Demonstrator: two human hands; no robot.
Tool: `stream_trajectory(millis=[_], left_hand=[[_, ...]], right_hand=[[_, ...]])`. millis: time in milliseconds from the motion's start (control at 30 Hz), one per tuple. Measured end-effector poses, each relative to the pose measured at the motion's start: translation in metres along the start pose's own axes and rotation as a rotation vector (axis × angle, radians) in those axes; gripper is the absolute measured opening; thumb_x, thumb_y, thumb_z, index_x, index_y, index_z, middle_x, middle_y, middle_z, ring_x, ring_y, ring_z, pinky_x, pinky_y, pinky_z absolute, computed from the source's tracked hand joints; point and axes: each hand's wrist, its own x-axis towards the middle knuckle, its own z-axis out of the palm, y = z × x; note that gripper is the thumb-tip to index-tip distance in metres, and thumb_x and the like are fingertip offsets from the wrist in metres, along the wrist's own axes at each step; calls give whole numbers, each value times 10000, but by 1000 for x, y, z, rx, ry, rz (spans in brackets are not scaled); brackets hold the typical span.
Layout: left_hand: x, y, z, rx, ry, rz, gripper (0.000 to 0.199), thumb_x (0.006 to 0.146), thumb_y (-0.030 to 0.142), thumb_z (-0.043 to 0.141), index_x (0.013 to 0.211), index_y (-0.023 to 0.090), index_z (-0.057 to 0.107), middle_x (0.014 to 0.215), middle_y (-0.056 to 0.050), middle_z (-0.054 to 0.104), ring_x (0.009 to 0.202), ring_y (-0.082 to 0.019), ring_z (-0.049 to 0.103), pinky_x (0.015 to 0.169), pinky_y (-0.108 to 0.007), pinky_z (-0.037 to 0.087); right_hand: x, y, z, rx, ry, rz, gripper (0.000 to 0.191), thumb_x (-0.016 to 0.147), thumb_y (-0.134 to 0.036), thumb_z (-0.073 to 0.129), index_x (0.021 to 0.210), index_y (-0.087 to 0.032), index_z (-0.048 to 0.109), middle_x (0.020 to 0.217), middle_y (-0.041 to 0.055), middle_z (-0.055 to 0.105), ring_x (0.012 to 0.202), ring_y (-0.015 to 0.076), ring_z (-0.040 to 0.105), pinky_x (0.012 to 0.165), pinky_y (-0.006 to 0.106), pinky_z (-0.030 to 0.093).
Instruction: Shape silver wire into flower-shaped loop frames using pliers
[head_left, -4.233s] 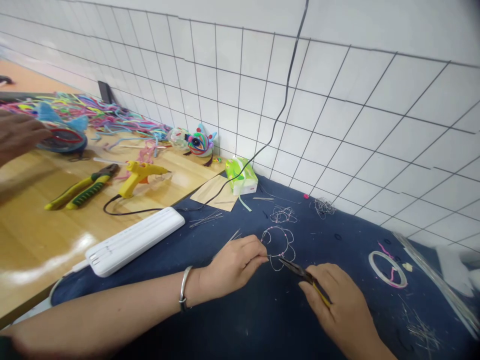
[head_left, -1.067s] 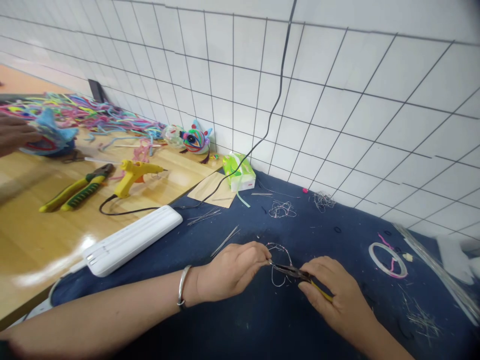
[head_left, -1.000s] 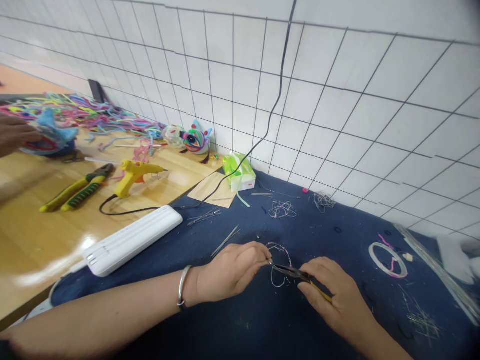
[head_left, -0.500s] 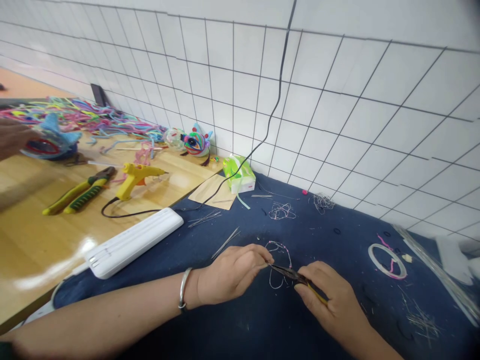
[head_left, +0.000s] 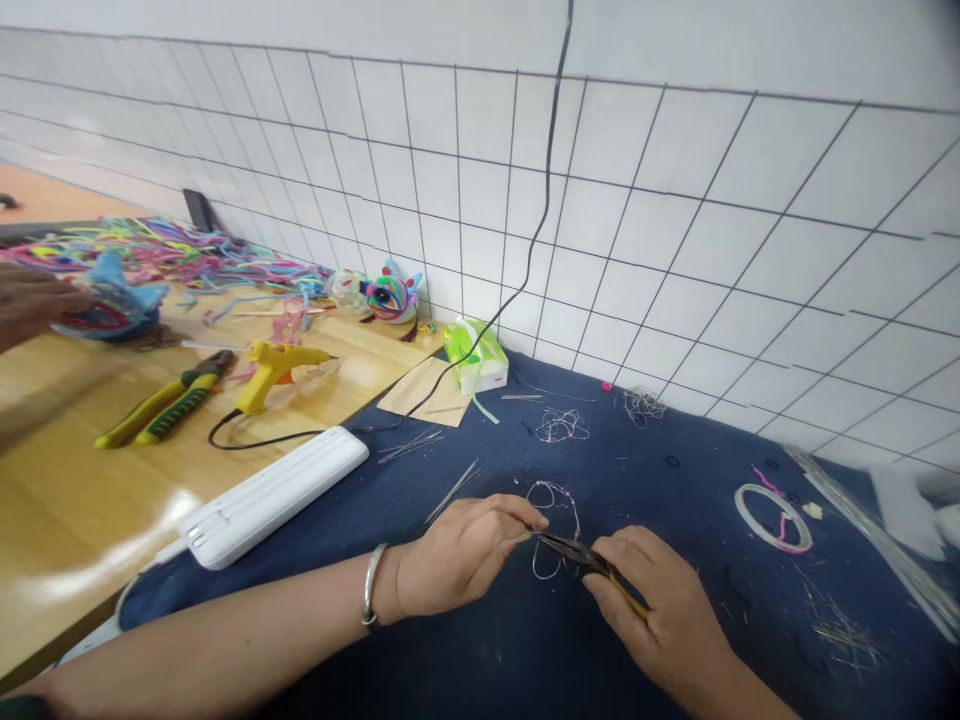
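Note:
My left hand (head_left: 469, 550) is closed, thumb and forefinger pinching one end of a thin wire piece (head_left: 576, 508) with small pink beads on it. The wire bends in loops over the dark blue cloth (head_left: 480, 655). My right hand (head_left: 660, 600) grips needle-nose pliers (head_left: 574, 552) by their yellow handles. Their jaw tips meet the wire right at my left fingertips. How firmly the jaws close on it is too small to tell. Behind my hands lie a tangled loop of beaded wire (head_left: 562, 425) and some straight wire lengths (head_left: 452, 492).
At left stand a white power strip (head_left: 277, 498), a yellow glue gun (head_left: 274, 375) and green-yellow pliers (head_left: 165, 400). Another person's hand (head_left: 34, 305) touches a blue fuzzy craft piece (head_left: 112, 300). A tissue pack (head_left: 478, 355) sits by the wall; a white ring (head_left: 772, 518) lies at right.
The camera view has shifted slightly. Both my hands keep nearly the same pose, with the pliers still at the wire by my left fingertips.

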Motion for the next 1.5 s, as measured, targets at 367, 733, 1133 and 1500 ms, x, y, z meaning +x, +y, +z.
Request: stream_trajectory(millis=[367, 733, 1133, 1500], left_hand=[[2, -1, -1, -67, 3, 29, 297, 784, 2, 387, 1013, 171, 472, 1051, -73, 599, 977, -146, 572, 803, -307, 509], [11, -8, -9, -34, -119, 84, 169, 824, 55, 398, 935, 164, 464, 961, -58, 611, 890, -138, 582, 779, -311, 492], [17, -8, -19, 186, -303, 165, 243, 834, 73, 356, 1018, 165, 484, 925, -58, 637, 796, -151, 588, 720, -305, 469], [21, -5, -17, 199, -417, 70, 194, 800, 68, 362, 905, 173, 488, 752, -27, 599, 689, -139, 559, 680, -277, 454]], right_hand=[[-4, 0, -2, -6, 22, -44, 151, 835, -232, 473, 940, -179, 568, 752, 42, 544, 667, 146, 511, 594, 274, 419], [-3, 2, -3, -159, 53, -91, 138, 838, -251, 491, 909, -175, 582, 732, 39, 533, 666, 148, 494, 587, 268, 395], [-3, 1, -2, -399, 28, -178, 160, 839, -284, 487, 908, -180, 588, 704, 31, 529, 644, 152, 451, 579, 277, 353], [-3, -2, 0, -511, 38, -255, 182, 830, -316, 507, 901, -172, 593, 675, 33, 519, 637, 165, 442, 547, 291, 320]])
